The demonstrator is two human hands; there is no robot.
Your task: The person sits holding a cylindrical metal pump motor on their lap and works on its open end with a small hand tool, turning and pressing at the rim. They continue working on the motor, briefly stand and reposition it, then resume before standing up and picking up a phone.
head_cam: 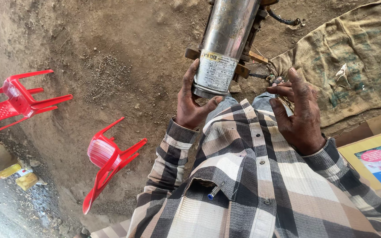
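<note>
- We see our left hand [192, 103] wrapped around the lower end of a metal cylinder [228, 39], the fingers up its left side and the thumb curled under the bottom rim, so the hand is closed on it.
- The metal cylinder is shiny steel and stands a little tilted, rising from just above our lap to the top edge of the view, with a pale label [214, 72] stuck round its lower end.
- Behind the cylinder lies a wooden bar [242, 70], crossing it from side to side and touching or very nearly touching its back.
- Our right hand [298, 114] is just to the right of the cylinder and apart from it, palm down with the fingers loosely spread; something small seems to sit at the fingertips, but we cannot tell what it is or whether the hand grips it.
- Both arms wear a checked shirt [261, 185], and a pen [214, 192] sticks out of its chest pocket.
- A burlap sack [358, 57] is spread on the dirt ground [111, 53] to the right, beyond the right hand.
- A yellow-edged cardboard box [378, 161] sits at the right edge, near our right forearm.
- Two red plastic chairs [109, 158] lie or stand on the dirt to the left, well apart from the hands.
</note>
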